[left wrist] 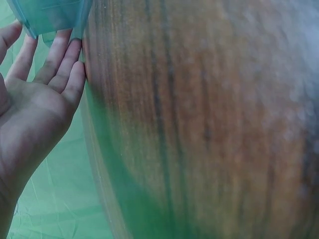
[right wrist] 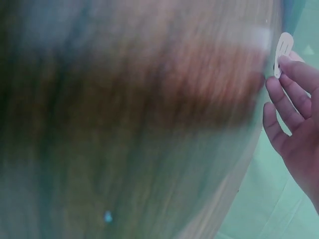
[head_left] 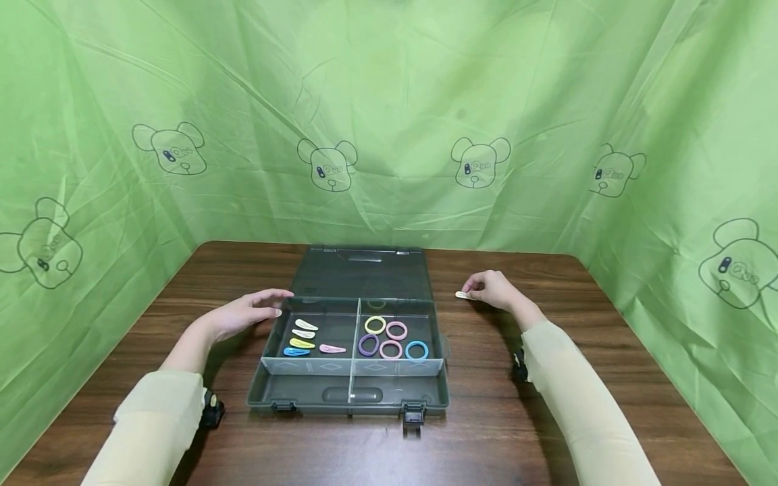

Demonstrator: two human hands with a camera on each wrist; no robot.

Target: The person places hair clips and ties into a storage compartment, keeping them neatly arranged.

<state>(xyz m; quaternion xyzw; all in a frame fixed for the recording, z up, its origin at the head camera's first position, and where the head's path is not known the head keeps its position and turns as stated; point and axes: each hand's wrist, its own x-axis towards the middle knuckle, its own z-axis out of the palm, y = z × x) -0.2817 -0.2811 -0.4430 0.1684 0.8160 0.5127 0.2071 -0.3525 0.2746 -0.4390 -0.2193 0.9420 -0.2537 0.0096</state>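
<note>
In the head view my right hand pinches a white snap hair clip between thumb and fingertips, right of the box and low over the table. The right wrist view shows the hair clip pointing up from the fingertips. My left hand rests with extended fingers against the left back corner of a dark see-through organizer box. Inside its back left compartment lie several snap clips: white, yellow, blue and pink. Several coloured hair ties lie in the back right compartment.
The box's lid lies folded back behind it on the brown wooden table. A latch hangs at the front edge. Pale dividers split the box. Green cloth with bear outlines surrounds the table's back and sides.
</note>
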